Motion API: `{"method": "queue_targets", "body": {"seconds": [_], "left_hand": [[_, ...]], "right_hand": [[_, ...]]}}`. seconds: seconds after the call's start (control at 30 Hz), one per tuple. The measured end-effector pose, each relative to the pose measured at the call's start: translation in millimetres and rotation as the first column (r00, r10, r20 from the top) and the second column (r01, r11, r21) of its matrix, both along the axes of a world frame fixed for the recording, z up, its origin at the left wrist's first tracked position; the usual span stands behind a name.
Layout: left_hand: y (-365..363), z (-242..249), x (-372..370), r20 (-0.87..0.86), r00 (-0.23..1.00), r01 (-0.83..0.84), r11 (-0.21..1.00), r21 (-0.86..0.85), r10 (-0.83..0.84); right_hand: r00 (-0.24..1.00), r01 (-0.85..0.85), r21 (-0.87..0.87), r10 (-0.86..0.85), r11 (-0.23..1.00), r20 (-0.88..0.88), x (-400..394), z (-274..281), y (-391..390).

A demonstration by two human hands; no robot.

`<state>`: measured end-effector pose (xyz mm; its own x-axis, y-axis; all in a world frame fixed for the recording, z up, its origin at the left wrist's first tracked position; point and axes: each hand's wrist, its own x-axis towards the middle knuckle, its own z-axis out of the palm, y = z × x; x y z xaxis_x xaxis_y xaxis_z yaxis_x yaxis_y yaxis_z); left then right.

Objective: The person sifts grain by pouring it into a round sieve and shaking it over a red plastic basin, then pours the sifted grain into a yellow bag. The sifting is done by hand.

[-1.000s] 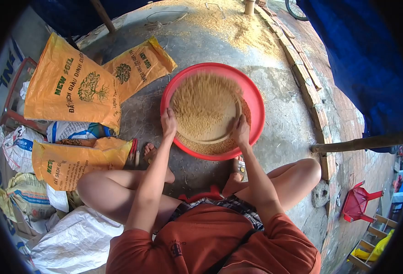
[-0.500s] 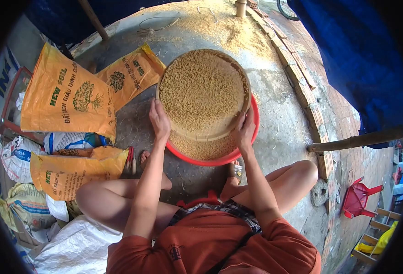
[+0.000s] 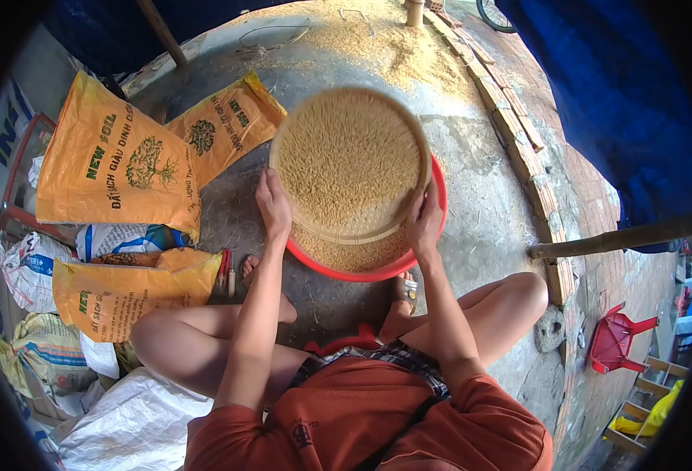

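A round shallow woven tray (image 3: 354,234) is held up over a red basin (image 3: 441,206). Grain (image 3: 350,157) covers most of the tray and looks blurred by motion, thinner along the near edge. My left hand (image 3: 272,202) grips the tray's left rim, its fingers curled at the side. On the right rim my right hand (image 3: 424,217) is wrapped in the same way. More grain (image 3: 354,256) lies in the basin below the tray's near edge.
Orange sacks (image 3: 118,165) and a white sack (image 3: 134,424) lie at the left. Grain (image 3: 408,59) is spread on the floor ahead. A brick edging (image 3: 511,133), a pole (image 3: 613,240) and a red stool (image 3: 619,341) are at the right.
The grain in the tray has shifted and spread toward the near edge, and is now blurred. The tray's far edge sits slightly lower in view; both hands keep their hold.
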<state>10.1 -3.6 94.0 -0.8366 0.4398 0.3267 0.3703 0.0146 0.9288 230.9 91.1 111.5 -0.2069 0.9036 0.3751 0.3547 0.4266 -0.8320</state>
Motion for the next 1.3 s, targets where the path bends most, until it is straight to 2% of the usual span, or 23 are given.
{"method": "queue_targets", "body": {"seconds": [0.1,0.13,0.17,0.23,0.27,0.33,0.37,0.47,0.53,0.57,0.63,0.67,0.77,0.8,0.83,0.9,1.0,1.1,1.13,1.17,1.2,1.23,1.3], "left_hand": [[-1,3,0,-0.047,0.998,0.032,0.999,0.040,-0.030],[6,-31,-3,-0.070,0.997,0.022,0.996,0.086,-0.016],[3,-66,-9,-0.071,0.997,0.006,0.992,-0.129,-0.015],[-4,-122,-6,-0.067,0.995,-0.097,0.911,-0.401,0.076],[-8,-124,-5,-0.066,0.995,-0.101,0.908,-0.406,0.081],[-14,-126,0,0.031,0.998,-0.021,0.800,-0.600,0.050],[-14,-125,-1,0.029,0.999,-0.019,0.798,-0.602,0.046],[-4,-106,-8,0.011,0.996,-0.076,0.882,-0.465,0.092],[1,-76,-13,0.032,0.998,-0.049,0.964,-0.262,0.060],[0,-52,-10,0.030,0.998,-0.052,0.965,-0.257,0.062],[-3,-2,0,0.007,1.000,0.002,0.999,-0.033,-0.002],[-3,7,1,-0.034,0.999,0.017,1.000,0.021,-0.017],[2,-19,-3,-0.073,0.995,0.063,0.998,0.003,-0.062],[8,-55,-10,-0.057,0.998,0.035,0.999,0.004,-0.035],[5,-76,-10,-0.057,0.998,0.028,1.000,0.002,-0.028],[-6,-98,-5,-0.038,0.997,-0.078,0.875,-0.477,0.069],[-6,-103,-7,-0.049,0.998,-0.052,0.866,-0.497,0.032],[-3,-72,-10,-0.001,0.999,-0.047,0.909,-0.413,0.051],[0,-56,-11,0.033,0.998,-0.041,0.946,-0.320,0.055],[1,-40,-11,0.031,0.998,-0.037,0.949,-0.312,0.049],[-1,-14,-7,0.033,0.999,-0.021,0.983,-0.185,0.027],[-1,1,-5,0.034,0.999,-0.004,0.998,-0.056,0.006],[2,7,-5,0.006,1.000,-0.013,0.999,-0.034,0.013]], "right_hand": [[0.995,0.028,0.118,-0.017,0.993,-0.096,-4,-10,4],[0.996,0.025,0.197,-0.040,0.980,0.076,0,-52,22],[0.996,0.021,0.198,-0.037,0.980,0.075,5,-73,24],[0.899,0.008,-0.132,0.051,0.991,0.435,12,-99,16],[0.898,0.003,-0.137,0.057,0.991,0.436,15,-103,12],[0.875,0.036,-0.203,0.067,0.979,0.479,19,-109,3],[0.876,0.040,-0.205,0.064,0.978,0.477,18,-110,4],[0.900,0.009,-0.123,0.045,0.992,0.433,14,-84,7],[0.944,-0.012,-0.124,0.052,0.992,0.325,8,-44,4],[0.945,-0.015,-0.119,0.053,0.993,0.323,5,-29,4],[0.999,0.003,0.057,-0.006,0.998,0.054,1,-8,2],[0.999,0.008,0.060,-0.010,0.998,0.036,1,-3,1],[0.997,-0.012,0.161,0.000,0.987,0.073,1,-63,30],[0.955,0.009,-0.032,0.001,0.999,0.296,2,-54,21],[0.955,0.002,-0.034,0.008,0.999,0.296,4,-62,17],[0.869,-0.011,-0.120,0.069,0.993,0.490,8,-85,15],[0.898,-0.014,-0.151,0.079,0.988,0.434,14,-96,12],[0.917,-0.022,-0.206,0.101,0.978,0.385,9,-65,16],[0.919,-0.016,-0.198,0.093,0.980,0.384,7,-49,15],[0.964,-0.039,-0.067,0.055,0.997,0.260,4,-33,13],[0.991,-0.043,0.068,0.034,0.997,0.127,1,-18,11],[0.992,-0.038,0.075,0.029,0.996,0.125,-2,-4,8],[0.999,0.017,0.062,-0.014,0.998,-0.050,-6,12,1]]}}
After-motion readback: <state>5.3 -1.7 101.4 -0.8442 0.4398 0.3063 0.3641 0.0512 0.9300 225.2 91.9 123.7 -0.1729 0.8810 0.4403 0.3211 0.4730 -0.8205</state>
